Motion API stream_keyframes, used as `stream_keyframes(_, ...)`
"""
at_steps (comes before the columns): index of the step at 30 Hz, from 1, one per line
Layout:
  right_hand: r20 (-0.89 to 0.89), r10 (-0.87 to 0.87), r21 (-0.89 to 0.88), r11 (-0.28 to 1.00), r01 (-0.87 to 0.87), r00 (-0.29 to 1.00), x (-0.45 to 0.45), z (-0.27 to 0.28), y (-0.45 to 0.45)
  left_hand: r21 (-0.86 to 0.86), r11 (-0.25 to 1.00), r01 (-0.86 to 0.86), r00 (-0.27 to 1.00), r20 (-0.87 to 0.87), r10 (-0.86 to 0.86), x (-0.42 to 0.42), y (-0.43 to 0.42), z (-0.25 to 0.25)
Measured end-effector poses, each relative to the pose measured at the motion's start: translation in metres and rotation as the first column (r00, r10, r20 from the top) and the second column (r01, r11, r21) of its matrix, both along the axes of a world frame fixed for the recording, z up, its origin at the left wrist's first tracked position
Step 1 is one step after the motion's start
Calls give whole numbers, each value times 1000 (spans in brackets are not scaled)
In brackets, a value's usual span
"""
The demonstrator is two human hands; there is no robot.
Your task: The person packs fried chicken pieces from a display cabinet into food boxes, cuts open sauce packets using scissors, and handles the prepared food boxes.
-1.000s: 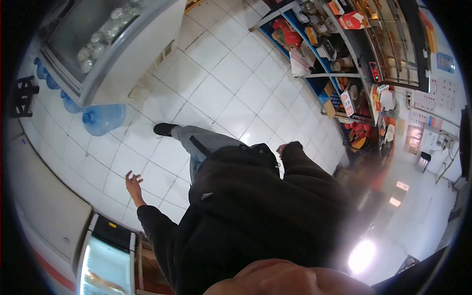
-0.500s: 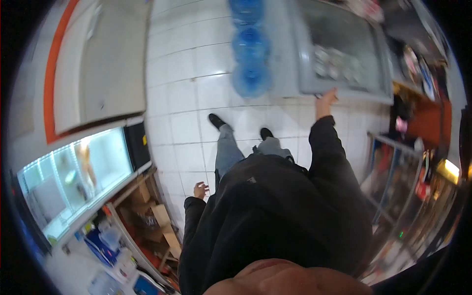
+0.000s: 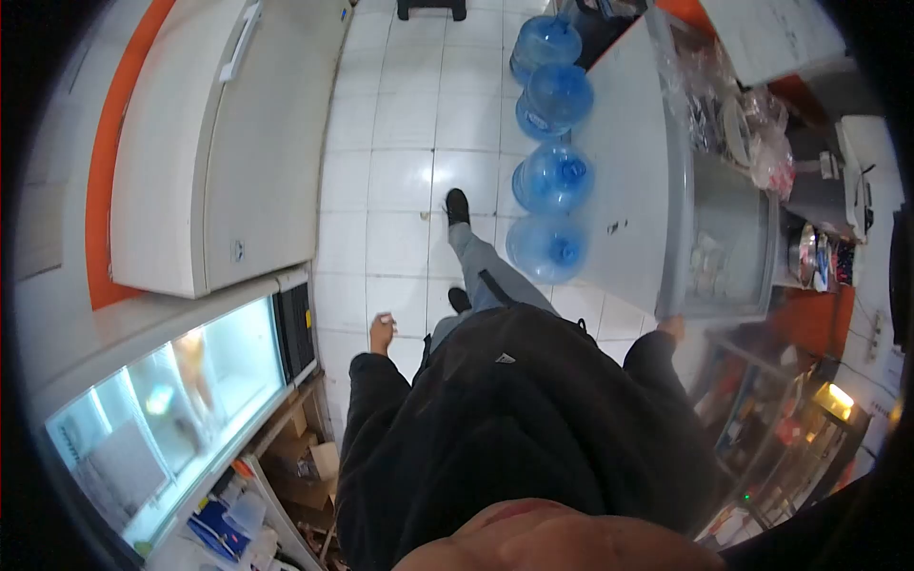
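Note:
My left hand point(image 3: 382, 334) hangs over the tiled floor at my left side, fingers loosely bent and apart, with nothing in it. My right hand point(image 3: 672, 326) is low on my right, beside the near corner of a glass-topped freezer point(image 3: 619, 181); its fingers are blurred, and whether it touches the corner is unclear. Past my feet and to their right, blue water bottles point(image 3: 554, 178) stand in a row along the freezer's side.
A large white refrigerator point(image 3: 267, 143) stands on the left, with a lit display case point(image 3: 228, 366) nearer me. Below it are wooden shelves point(image 3: 300, 466) with boxes. A dark stool point(image 3: 431, 9) is at the far end of the floor. Blurred glass cases point(image 3: 762, 409) stand at right.
The view has swung from the food shelves toward the aisle with the bottles. My right hand, earlier at the freezer's edge, is now lower and nearer my body. My legs have changed stride.

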State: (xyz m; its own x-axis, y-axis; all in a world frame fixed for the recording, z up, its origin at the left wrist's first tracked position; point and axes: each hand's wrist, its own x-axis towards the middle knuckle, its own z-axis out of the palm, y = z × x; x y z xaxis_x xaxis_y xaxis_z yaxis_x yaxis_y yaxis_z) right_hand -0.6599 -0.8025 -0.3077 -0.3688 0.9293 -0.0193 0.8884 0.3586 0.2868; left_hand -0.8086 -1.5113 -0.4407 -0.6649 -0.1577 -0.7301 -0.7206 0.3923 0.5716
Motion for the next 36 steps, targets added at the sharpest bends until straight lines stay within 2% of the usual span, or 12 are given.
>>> stream_keyframes(3,33,-400,-20,916,400,916,-30,13,-14,6,998,56,955,-292,-52,-156,35,32)
stream_keyframes(8,255,-562,82,823,562,787,-137,21,-33,167,981,98,966,-253,-54,-345,66,66)
stream_keyframes(11,-121,-606,133,775,618,786,-301,32,-51,169,984,60,992,-119,-40,-398,59,52)
stream_keyframes(14,-647,-249,141,890,434,721,-513,58,-73,108,992,65,998,-35,-61,-437,45,32)
stream_keyframes(18,-829,269,192,960,-203,490,-723,88,-92,80,995,-57,994,97,49,-492,41,21)
stream_keyframes(24,-587,593,58,710,-702,551,-880,57,-71,-132,811,571,819,13,-574,-661,64,-8)
stream_keyframes(27,-547,283,-341,784,-518,788,-914,16,-40,-387,518,763,465,-229,-855,-801,106,-20)
stream_keyframes(29,-529,56,-511,776,-370,847,-900,-11,-23,47,927,373,925,63,-376,-884,145,4)
stream_keyframes(31,-519,30,-489,809,-326,854,-881,-48,5,-250,643,724,596,-242,-766,-982,171,-13)
stream_keyframes(32,-498,57,-461,828,-320,865,-868,-68,19,-41,797,602,793,-80,-603,-1030,203,19)
stream_keyframes(33,-484,180,-388,833,-395,856,-847,-97,32,-219,634,742,578,-270,-770,-1077,224,26)
stream_keyframes(36,-9,24,-671,741,-24,1000,-849,-91,43,-118,749,652,724,-194,-662,-1204,293,46)
